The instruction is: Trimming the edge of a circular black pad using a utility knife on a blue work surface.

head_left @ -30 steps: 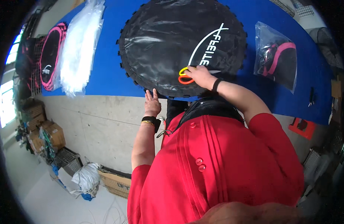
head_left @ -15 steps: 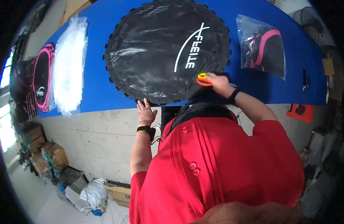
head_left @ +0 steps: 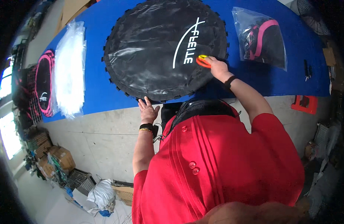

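Note:
A large round black trampoline mat (head_left: 153, 48) lies flat, with small loops around its rim and white lettering on its right part. My left hand (head_left: 147, 111) is at the mat's near edge, fingers stretched out and apart, fingertips touching the rim. Over the mat's right side, my right hand (head_left: 219, 68) is closed on a pair of scissors (head_left: 203, 61). Their orange and yellow handle loops point left out of the fist; the blades are hidden by the hand.
A blue tabletop (head_left: 250, 84) carries the mat. White plastic bags (head_left: 70, 71) and a pink-edged black oval piece (head_left: 44, 84) lie at left. Right of the mat is a clear bag (head_left: 264, 39) holding a pink-edged black piece. A red stool (head_left: 305, 104) stands beyond the table's near right edge.
My right hand has moved with the scissors slightly farther up over the mat, toward the lettering. My left hand stays at the rim. The whole view has shifted slightly.

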Demonstrator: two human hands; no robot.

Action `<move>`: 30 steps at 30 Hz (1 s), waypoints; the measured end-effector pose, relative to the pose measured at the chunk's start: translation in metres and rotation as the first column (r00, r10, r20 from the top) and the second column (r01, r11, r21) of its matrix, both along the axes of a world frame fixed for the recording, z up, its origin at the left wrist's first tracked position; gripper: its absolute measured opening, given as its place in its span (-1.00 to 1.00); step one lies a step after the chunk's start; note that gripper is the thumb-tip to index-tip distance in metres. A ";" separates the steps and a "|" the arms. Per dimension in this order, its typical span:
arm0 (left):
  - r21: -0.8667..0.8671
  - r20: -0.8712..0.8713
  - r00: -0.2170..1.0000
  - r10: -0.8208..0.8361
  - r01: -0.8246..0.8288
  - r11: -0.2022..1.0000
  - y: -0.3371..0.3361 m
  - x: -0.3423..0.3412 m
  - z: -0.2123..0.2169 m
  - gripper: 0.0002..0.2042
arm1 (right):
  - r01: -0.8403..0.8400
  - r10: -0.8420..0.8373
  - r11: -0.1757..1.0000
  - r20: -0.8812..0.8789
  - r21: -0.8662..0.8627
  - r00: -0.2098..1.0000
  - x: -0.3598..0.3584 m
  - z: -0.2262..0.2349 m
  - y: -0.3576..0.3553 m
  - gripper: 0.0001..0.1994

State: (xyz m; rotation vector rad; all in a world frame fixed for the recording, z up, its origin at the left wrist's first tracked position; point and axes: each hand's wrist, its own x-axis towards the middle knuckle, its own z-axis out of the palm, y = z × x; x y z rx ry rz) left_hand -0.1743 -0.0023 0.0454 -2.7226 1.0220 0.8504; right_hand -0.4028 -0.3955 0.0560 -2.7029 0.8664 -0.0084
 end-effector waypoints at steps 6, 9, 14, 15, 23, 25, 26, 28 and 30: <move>-0.070 0.049 0.995 0.091 -0.088 0.994 -0.004 -0.005 -0.003 0.02 | -0.219 0.223 0.974 -0.090 0.053 0.971 -0.032 0.011 0.034 -0.53; -0.121 0.078 0.991 0.109 -0.099 0.988 -0.006 0.008 -0.008 0.02 | -0.283 0.283 0.959 -0.015 0.008 0.959 -0.032 0.022 0.048 -0.55; -0.217 0.060 0.993 0.103 -0.088 0.972 -0.021 0.058 -0.015 -0.02 | -0.424 0.424 0.905 0.020 0.013 0.905 -0.011 0.035 0.064 -0.61; -0.281 0.056 0.992 0.113 -0.093 0.955 -0.025 0.066 -0.016 -0.01 | -0.440 0.442 0.897 0.033 -0.042 0.897 -0.003 0.036 0.068 -0.61; -0.176 -0.080 0.987 0.137 -0.149 0.973 -0.033 0.086 -0.008 0.02 | -0.587 0.587 0.809 -0.098 0.038 0.803 0.095 0.018 0.107 -0.62; -0.072 -0.069 0.989 0.131 -0.136 0.988 -0.036 0.080 -0.007 0.05 | -0.603 0.603 0.796 -0.151 0.048 0.783 0.094 0.017 0.110 -0.56; -0.081 -0.024 0.989 0.147 -0.148 0.986 -0.039 0.076 -0.007 0.07 | -0.598 0.601 0.798 -0.146 0.073 0.786 0.087 0.019 0.109 -0.58; -0.162 0.039 0.985 0.167 -0.159 0.974 -0.043 0.070 -0.008 0.11 | -0.586 0.584 0.809 -0.054 -0.045 0.810 0.062 0.023 0.103 -0.63; -0.097 0.050 0.984 0.171 -0.166 0.981 -0.044 0.066 -0.008 0.12 | -0.581 0.580 0.814 -0.053 -0.009 0.813 0.034 0.027 0.095 -0.70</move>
